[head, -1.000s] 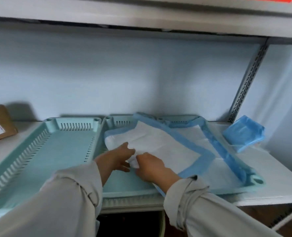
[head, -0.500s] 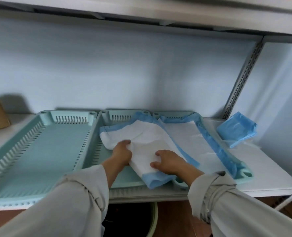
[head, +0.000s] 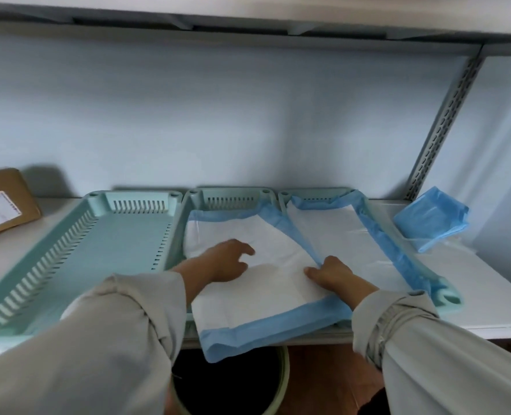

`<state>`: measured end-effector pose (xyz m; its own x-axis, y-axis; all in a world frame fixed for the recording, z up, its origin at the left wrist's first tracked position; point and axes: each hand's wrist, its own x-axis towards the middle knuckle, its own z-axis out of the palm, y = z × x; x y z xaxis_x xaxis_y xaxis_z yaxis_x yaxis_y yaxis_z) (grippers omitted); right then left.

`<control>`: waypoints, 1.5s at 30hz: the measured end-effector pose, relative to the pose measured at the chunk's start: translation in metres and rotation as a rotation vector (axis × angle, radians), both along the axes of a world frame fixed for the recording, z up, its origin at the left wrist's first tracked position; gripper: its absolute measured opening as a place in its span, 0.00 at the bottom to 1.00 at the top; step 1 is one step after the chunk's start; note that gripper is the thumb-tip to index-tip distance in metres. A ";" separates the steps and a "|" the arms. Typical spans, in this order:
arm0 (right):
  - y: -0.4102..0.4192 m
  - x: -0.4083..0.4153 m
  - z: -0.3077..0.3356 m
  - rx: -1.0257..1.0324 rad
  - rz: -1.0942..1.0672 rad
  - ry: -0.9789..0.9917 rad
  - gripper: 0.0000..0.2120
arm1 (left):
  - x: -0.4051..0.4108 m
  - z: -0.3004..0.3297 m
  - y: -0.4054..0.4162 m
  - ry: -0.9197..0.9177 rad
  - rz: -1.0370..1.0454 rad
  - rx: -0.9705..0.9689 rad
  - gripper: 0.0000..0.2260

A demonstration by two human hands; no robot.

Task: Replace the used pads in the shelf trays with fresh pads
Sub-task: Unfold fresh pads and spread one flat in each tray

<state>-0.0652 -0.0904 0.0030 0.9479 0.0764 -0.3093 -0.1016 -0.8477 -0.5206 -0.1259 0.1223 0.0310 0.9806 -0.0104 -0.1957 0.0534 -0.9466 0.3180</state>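
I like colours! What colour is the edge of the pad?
Blue, around a white middle; the head view shows the pad.

Left hand (head: 228, 260) flat on the pad (head: 266, 283) in middle tray (head: 228, 196); right hand (head: 333, 272) pinches its 3 o'clock edge. Pad overhangs shelf front at 6.

Three trays sit side by side on the shelf (head: 488, 301): left tray (head: 98, 250), middle tray (head: 230, 196) holding a pad (head: 266, 298), right tray (head: 446, 298) holding another pad (head: 347, 238).

Pale blue wall (head: 218, 115) behind a white metal shelf (head: 488, 298), brown floor (head: 323, 381) below.
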 end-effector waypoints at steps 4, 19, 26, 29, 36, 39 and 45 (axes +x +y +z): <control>-0.018 0.001 -0.001 0.067 -0.079 -0.035 0.24 | -0.002 -0.011 -0.031 0.262 -0.102 0.005 0.24; -0.022 -0.017 -0.002 0.032 0.071 -0.336 0.07 | 0.041 -0.004 -0.070 0.127 0.174 -0.332 0.22; -0.018 -0.025 0.008 0.181 0.185 -0.326 0.14 | 0.054 -0.005 -0.103 0.060 0.370 -0.558 0.18; -0.022 -0.024 0.017 0.407 0.078 -0.140 0.22 | 0.055 -0.008 -0.101 0.131 0.378 -0.584 0.11; -0.038 -0.017 0.021 0.561 -0.043 0.233 0.27 | 0.051 0.000 -0.096 0.173 0.341 -0.657 0.13; -0.032 -0.015 0.016 0.429 0.066 0.219 0.24 | 0.051 0.000 -0.096 0.171 0.328 -0.647 0.13; -0.037 -0.017 0.018 0.469 -0.044 0.183 0.20 | 0.048 -0.002 -0.095 0.182 0.351 -0.665 0.12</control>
<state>-0.0823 -0.1270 0.0211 0.8867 0.2079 -0.4130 -0.2577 -0.5194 -0.8147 -0.0783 0.0270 0.0286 0.9013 0.1229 -0.4154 0.4207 -0.4775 0.7714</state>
